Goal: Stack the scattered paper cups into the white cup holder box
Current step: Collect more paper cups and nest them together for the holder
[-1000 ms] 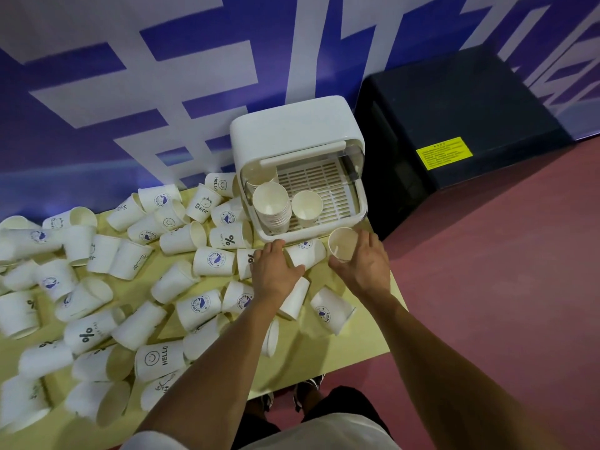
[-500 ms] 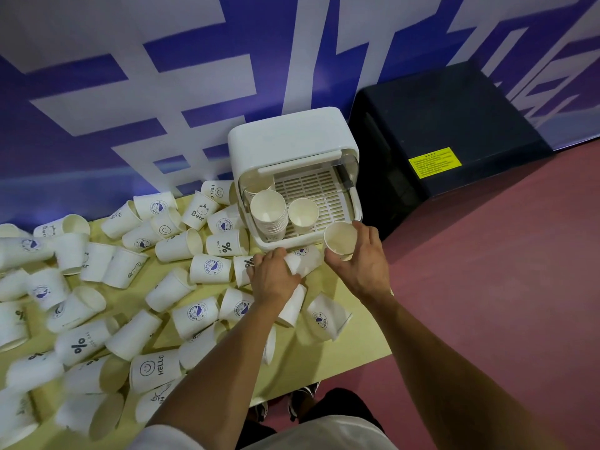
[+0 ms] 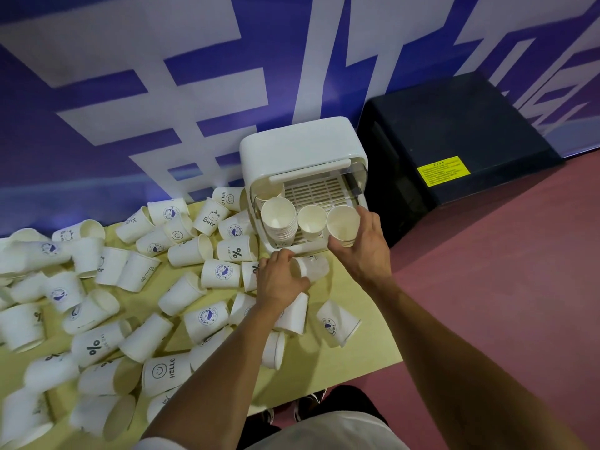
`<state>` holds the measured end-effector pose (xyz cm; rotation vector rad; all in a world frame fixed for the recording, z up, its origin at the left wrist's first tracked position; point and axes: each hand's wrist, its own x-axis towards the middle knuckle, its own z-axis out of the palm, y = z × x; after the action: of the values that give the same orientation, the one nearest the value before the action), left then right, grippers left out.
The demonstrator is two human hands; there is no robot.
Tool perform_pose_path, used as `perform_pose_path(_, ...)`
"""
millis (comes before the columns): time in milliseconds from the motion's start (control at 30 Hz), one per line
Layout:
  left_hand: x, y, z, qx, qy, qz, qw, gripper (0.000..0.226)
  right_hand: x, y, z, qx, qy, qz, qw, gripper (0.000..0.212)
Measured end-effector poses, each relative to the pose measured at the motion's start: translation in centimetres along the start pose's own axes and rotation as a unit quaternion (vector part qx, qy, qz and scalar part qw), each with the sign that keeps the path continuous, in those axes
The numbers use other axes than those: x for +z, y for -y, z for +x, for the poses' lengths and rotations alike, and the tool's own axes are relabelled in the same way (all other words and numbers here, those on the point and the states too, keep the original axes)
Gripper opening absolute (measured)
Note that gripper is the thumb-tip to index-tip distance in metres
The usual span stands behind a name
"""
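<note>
Paper cup [image 3: 342,224], mouth-up, gripped by right hand [image 3: 363,251]; left hand [image 3: 279,277] seemingly clasping sideways cup [image 3: 313,266].

A single view, taken from the person's head, looks forward and steeply down along both forearms. It sits close, with the left hand [image 3: 281,276] and right hand [image 3: 363,245] near mid-frame. Just beyond the hands stands the white plastic cup holder box [image 3: 298,147], backed by a blue-and-white patterned wall [image 3: 130,92]. Left of the left hand runs the pale yellow tabletop [image 3: 341,368], strewn with white paper cups [image 3: 191,251].
</note>
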<state>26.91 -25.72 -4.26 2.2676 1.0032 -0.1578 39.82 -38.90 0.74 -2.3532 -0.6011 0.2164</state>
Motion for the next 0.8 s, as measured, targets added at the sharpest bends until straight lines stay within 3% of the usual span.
perform_pose_path(300,-2.0,0.8,0.1,0.000,0.021,-0.158,0.987,0.066,1.9,2.7,2.4,-0.033,0.011,0.022,0.999,0.074)
perform_pose_path(667,-3.5,2.2,1.1,-0.027,0.052,-0.201,0.978,0.065,4.5,2.4,4.3,-0.023,0.075,-0.028,0.997,0.083)
perform_pose_path(800,-4.0,2.1,1.2,-0.040,0.044,-0.213,0.975,0.056,4.4,2.0,4.1,-0.045,0.063,-0.041,0.996,0.073)
